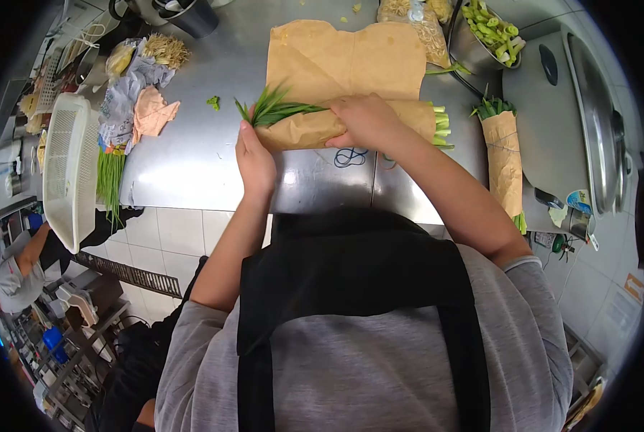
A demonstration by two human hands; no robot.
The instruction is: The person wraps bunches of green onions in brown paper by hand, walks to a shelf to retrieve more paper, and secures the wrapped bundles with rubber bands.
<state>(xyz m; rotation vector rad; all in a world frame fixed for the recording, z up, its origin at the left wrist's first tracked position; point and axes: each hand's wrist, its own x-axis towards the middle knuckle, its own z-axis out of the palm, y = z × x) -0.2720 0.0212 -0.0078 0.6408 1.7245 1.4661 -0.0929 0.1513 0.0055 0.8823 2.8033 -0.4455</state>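
A bundle of spring onions lies partly rolled in brown paper on the steel table. Green tips stick out at its left end and pale green stalk ends at its right. My left hand cups the left end by the leaf tips, closed against the paper, with some fingers hidden. Wrapped over the top of the roll, my right hand presses the paper down. The sheet's loose part spreads flat behind the roll. Dark rubber bands lie just in front of it.
A finished-looking paper-wrapped bundle lies at the right, beside a large metal lid. Cut green pieces fill a metal bowl. At left are a white plastic basket, loose green chives and a pinkish cloth. Another person stands far left.
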